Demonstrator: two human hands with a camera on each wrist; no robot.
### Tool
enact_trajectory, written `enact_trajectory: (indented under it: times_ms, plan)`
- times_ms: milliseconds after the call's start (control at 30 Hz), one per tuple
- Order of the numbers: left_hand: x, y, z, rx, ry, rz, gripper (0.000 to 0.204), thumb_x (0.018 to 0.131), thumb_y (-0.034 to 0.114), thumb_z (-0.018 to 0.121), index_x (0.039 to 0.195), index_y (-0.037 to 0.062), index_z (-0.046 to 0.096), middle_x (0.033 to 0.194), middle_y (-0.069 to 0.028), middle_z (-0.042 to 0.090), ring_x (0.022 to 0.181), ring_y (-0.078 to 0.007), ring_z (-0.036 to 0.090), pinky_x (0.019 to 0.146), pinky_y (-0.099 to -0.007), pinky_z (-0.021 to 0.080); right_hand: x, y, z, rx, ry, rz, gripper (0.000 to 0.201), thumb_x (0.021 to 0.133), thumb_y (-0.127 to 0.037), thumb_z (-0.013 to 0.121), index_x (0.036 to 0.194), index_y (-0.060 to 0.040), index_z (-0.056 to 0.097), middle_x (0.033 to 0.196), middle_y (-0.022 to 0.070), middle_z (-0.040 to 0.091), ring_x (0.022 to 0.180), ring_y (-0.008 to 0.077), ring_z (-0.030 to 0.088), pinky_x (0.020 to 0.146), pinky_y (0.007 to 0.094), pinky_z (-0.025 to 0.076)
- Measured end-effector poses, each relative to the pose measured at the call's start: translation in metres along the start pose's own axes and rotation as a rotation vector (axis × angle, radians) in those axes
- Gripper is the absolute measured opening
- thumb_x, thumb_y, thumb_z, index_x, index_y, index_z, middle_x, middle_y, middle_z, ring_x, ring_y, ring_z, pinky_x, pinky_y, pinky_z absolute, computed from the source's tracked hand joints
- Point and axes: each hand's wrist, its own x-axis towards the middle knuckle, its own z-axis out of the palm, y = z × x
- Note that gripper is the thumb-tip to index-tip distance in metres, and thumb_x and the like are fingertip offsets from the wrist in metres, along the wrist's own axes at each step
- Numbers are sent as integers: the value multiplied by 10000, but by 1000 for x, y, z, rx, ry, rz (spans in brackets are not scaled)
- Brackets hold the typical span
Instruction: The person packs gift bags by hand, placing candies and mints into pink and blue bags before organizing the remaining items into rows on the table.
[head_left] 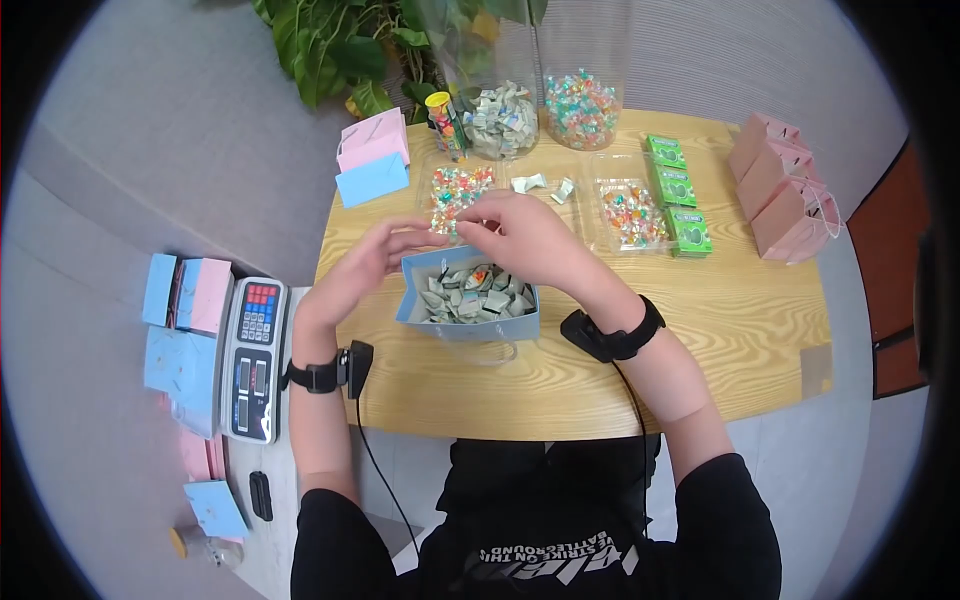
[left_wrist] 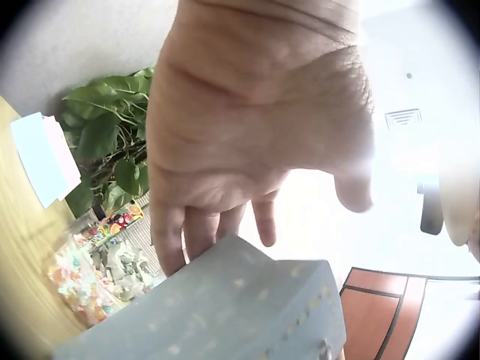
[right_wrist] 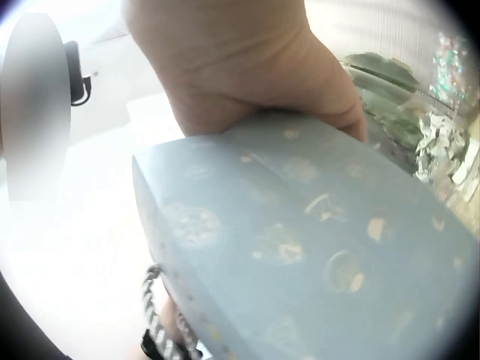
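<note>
A light blue paper gift bag (head_left: 505,329) stands on the table in front of me, filled with pale wrapped candies (head_left: 490,300). My left hand (head_left: 376,250) is at its far left corner, fingers fairly straight and thumb held apart in the left wrist view. Over the far rim reaches my right hand (head_left: 530,238), its fingers bent toward the left hand. In the right wrist view the bag's patterned side (right_wrist: 300,232) covers those fingertips, so I cannot tell whether they hold anything. A tray of colourful wrapped candies (head_left: 462,188) lies just beyond both hands.
Another candy tray (head_left: 632,217) and green boxes (head_left: 675,187) sit to the right, pink bags (head_left: 790,205) at the far right. Behind stand two clear jars of candies (head_left: 503,125) and a yellow-lidded tube (head_left: 443,120). A scale (head_left: 255,350) is at left.
</note>
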Motion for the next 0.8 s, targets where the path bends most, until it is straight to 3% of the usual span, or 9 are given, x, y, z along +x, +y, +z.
enact_trajectory:
  times_ms: [33,100,267,333,400,467,533,600,800]
  plan:
    - [4,3,-1,1,2,-6,263,931,273,604,1060,44,616,1238,-111,580,1130,-214,553,936,-317,438,-1,2,1,-115,-17,-26,257,917,-214,594,1049,-11,680,923,136,653,842,249,629,751,352,495]
    - [14,8,-1,636,-8,-60,378,990,367,491,1129,32,599,1181,-85,620,1097,-170,564,944,-302,430,-1,4,5,-106,50,-54,268,918,-248,570,996,-20,688,926,155,655,860,296,626,754,394,497]
    - [35,10,2,690,29,-380,351,968,316,536,1127,11,604,970,-56,657,911,-119,591,814,-273,462,-4,-2,2,-203,95,-50,315,914,-310,557,955,-27,689,937,173,652,897,336,626,773,446,498]
    - [44,0,-7,725,6,-441,305,951,271,567,1107,13,611,881,-56,653,815,-121,590,738,-267,469,-4,-8,-2,-180,37,-12,313,885,-323,635,971,-29,697,949,135,656,885,284,637,784,367,502]
    - [50,-7,-15,376,-245,-371,232,906,165,631,1097,38,599,875,-23,648,758,-85,582,688,-248,473,-4,-20,-13,-139,-111,36,305,865,-325,661,952,-35,705,963,126,654,899,281,636,793,365,501]
    - [50,-7,-9,308,-219,-352,243,887,132,652,1102,47,577,867,-9,639,737,-78,579,674,-236,471,-6,-16,-15,-100,-253,89,299,845,-327,687,932,-42,713,976,117,653,912,277,634,802,362,499]
    - [50,-6,-2,239,-198,-333,269,869,99,673,1107,55,556,858,5,631,717,-71,577,660,-224,469,-8,-3,-7,-153,-134,-191,263,809,-364,700,870,-110,735,900,100,639,875,290,624,754,401,490]
    - [48,-6,4,237,84,-251,281,875,77,658,1118,61,518,866,3,613,729,-82,589,666,-212,473,-7,0,-8,-139,-156,-176,259,803,-352,707,867,-103,736,907,101,640,883,288,622,762,403,487]
    - [47,-21,21,314,232,38,158,924,97,609,1040,75,505,830,41,556,706,-27,517,631,-188,430,-6,0,-10,-134,-182,-117,286,840,-365,668,905,-94,734,882,123,655,884,308,620,770,412,482]
